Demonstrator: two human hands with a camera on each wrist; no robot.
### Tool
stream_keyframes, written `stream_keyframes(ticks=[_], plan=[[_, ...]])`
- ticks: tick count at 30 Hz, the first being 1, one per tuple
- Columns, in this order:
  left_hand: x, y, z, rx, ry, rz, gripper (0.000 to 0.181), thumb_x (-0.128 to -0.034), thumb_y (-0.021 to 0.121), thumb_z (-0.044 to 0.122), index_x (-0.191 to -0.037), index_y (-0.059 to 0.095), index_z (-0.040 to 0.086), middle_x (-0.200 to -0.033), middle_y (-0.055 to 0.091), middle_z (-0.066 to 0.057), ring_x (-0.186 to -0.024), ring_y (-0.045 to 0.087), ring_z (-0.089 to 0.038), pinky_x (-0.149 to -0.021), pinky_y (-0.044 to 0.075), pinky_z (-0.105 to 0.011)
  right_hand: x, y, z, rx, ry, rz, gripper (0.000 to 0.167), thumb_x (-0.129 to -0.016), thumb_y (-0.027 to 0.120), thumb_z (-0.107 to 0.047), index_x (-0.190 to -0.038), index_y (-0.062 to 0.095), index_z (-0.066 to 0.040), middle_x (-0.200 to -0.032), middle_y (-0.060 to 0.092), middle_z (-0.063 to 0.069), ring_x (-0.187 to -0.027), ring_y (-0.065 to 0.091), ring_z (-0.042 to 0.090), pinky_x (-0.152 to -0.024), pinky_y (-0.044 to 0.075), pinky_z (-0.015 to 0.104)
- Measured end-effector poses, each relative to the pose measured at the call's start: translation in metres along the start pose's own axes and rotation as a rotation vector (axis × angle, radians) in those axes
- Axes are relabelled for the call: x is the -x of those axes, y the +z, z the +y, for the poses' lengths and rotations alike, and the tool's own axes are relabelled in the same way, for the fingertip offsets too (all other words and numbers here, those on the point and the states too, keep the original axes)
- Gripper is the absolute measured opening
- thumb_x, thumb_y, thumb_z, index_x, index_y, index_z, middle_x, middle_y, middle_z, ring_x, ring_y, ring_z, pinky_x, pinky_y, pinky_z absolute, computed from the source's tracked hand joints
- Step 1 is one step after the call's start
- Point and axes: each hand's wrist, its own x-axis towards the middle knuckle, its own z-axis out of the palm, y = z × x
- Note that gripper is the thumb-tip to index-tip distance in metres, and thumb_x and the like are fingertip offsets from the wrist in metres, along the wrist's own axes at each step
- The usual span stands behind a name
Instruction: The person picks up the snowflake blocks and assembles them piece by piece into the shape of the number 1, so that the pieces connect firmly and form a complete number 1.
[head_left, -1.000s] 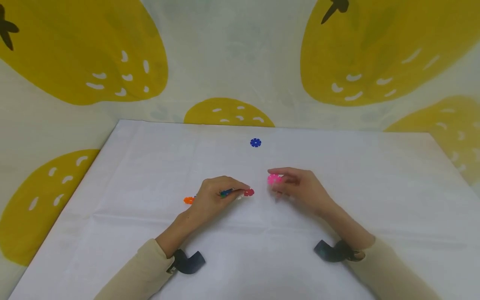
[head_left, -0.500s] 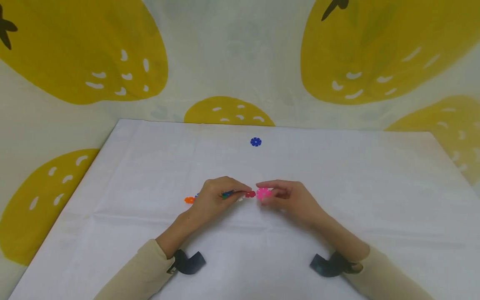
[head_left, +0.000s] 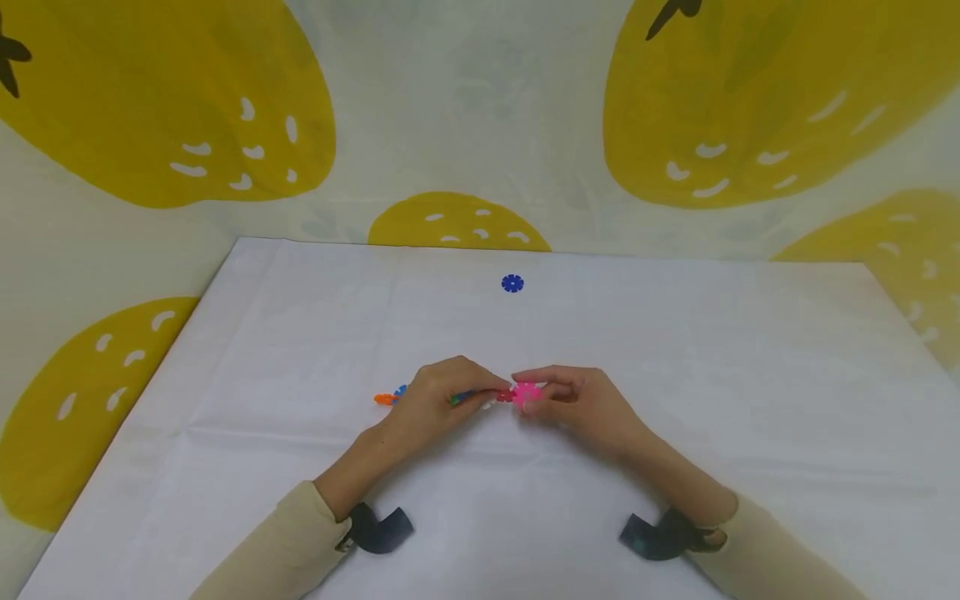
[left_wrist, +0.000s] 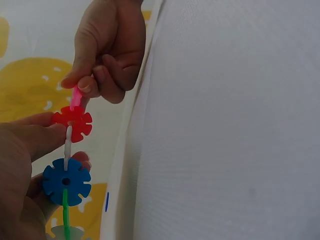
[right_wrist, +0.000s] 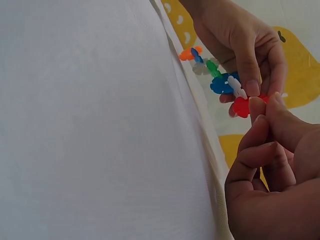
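My left hand [head_left: 431, 398] pinches the red notched disc [left_wrist: 75, 123] at the end of a chain of interlocked plastic snowflake discs. Behind the red one come a white disc [left_wrist: 68, 147], a blue disc [left_wrist: 55, 182] and a green disc [left_wrist: 65, 215]. An orange disc [right_wrist: 190, 53] forms the chain's far end, past the left hand in the head view. Between thumb and fingers my right hand [head_left: 588, 404] pinches a pink disc [head_left: 528, 394], its edge meeting the red disc. Whether their slots are fully engaged cannot be told.
A single dark blue disc [head_left: 512, 283] lies near the back of the table, whose white cover [head_left: 675, 333] has creases. Behind hangs a cloth [head_left: 465, 100] printed with yellow fruit. Black wrist straps [head_left: 382, 531] show at both sleeves.
The right hand has moved left and slightly toward the person, bringing the pink disc from apart to against the red one. The left hand has shifted a little right with the chain.
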Motion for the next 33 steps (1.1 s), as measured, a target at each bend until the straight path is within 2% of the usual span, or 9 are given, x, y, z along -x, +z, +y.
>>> stream_keyframes(ticks=[5,13,25,29,33], plan=[[0.000,0.002,0.001,-0.002,0.003,0.008,0.025,-0.0782,0.075,-0.005,-0.101,0.074,0.006,-0.093,0.070,0.001,-0.090,0.063,-0.009,-0.079,0.051,-0.020,0.002,0.001,0.000,-0.018,0.004,0.005,0.038,-0.081,0.076,-0.038,-0.117,0.068,-0.028,-0.074,0.068,0.003,-0.086,0.059,0.023,-0.077,0.045,0.038],[0.002,0.006,0.000,-0.016,0.005,0.019,0.026,-0.0750,0.077,-0.005,-0.099,0.074,0.005,-0.091,0.070,0.001,-0.088,0.064,-0.009,-0.078,0.051,-0.019,0.004,0.005,0.002,-0.101,-0.018,-0.024,0.035,-0.084,0.075,-0.029,-0.117,0.069,-0.021,-0.072,0.067,0.009,-0.067,0.060,0.027,-0.064,0.047,0.029],[0.007,0.014,0.004,-0.009,-0.024,0.105,0.021,-0.0755,0.075,-0.008,-0.092,0.075,0.005,-0.085,0.069,-0.001,-0.084,0.064,-0.011,-0.077,0.052,-0.020,0.004,0.011,0.004,-0.145,-0.049,-0.042,0.033,-0.085,0.074,-0.023,-0.117,0.068,-0.014,-0.068,0.066,0.010,-0.064,0.060,0.025,-0.072,0.048,0.030],[0.009,0.018,0.004,-0.001,-0.024,0.124,0.022,-0.0755,0.074,-0.012,-0.090,0.075,0.004,-0.084,0.068,-0.002,-0.082,0.064,-0.013,-0.076,0.053,-0.020,0.003,0.011,0.005,-0.148,-0.054,-0.051,0.034,-0.085,0.074,-0.023,-0.117,0.067,-0.013,-0.069,0.066,0.010,-0.063,0.059,0.025,-0.071,0.048,0.029],[0.009,0.021,0.005,0.015,-0.035,0.137,0.022,-0.0750,0.073,-0.014,-0.089,0.075,0.003,-0.084,0.068,-0.003,-0.082,0.065,-0.015,-0.077,0.053,-0.020,0.002,0.011,0.005,-0.156,-0.059,-0.068,0.033,-0.086,0.074,-0.020,-0.117,0.067,-0.011,-0.073,0.069,0.009,-0.065,0.060,0.025,-0.064,0.050,0.028]])
